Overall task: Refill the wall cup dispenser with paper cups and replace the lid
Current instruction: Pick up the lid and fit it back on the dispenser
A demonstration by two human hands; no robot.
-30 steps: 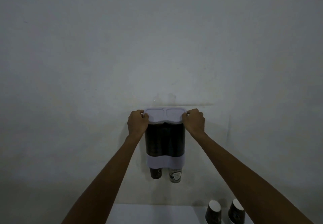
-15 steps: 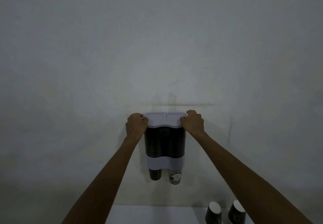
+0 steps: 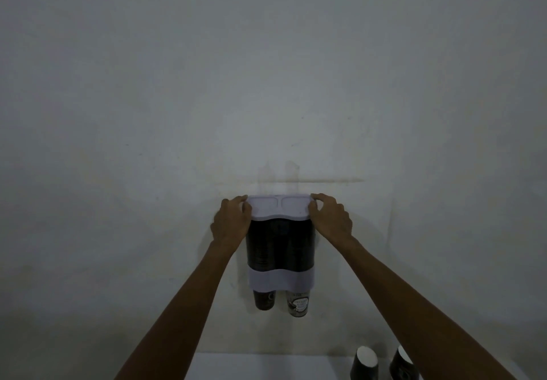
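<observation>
A twin-tube cup dispenser (image 3: 279, 249) hangs on the wall, its dark clear body filled with stacked cups and a pale band near the bottom. Two paper cups (image 3: 264, 299) poke out below it. The pale two-lobed lid (image 3: 280, 208) sits on top of the dispenser. My left hand (image 3: 231, 221) rests against the lid's left end, fingers loosened. My right hand (image 3: 330, 216) touches the lid's right end with fingers spread over its corner.
Plain grey wall all around, dimly lit. A white table top (image 3: 266, 368) lies below at the bottom edge, with two upside-down dark paper cups (image 3: 365, 363) on its right side under my right forearm.
The lid has come down level onto the dispenser's top. Both hands have gone from closed fists on its ends to looser, spread fingers.
</observation>
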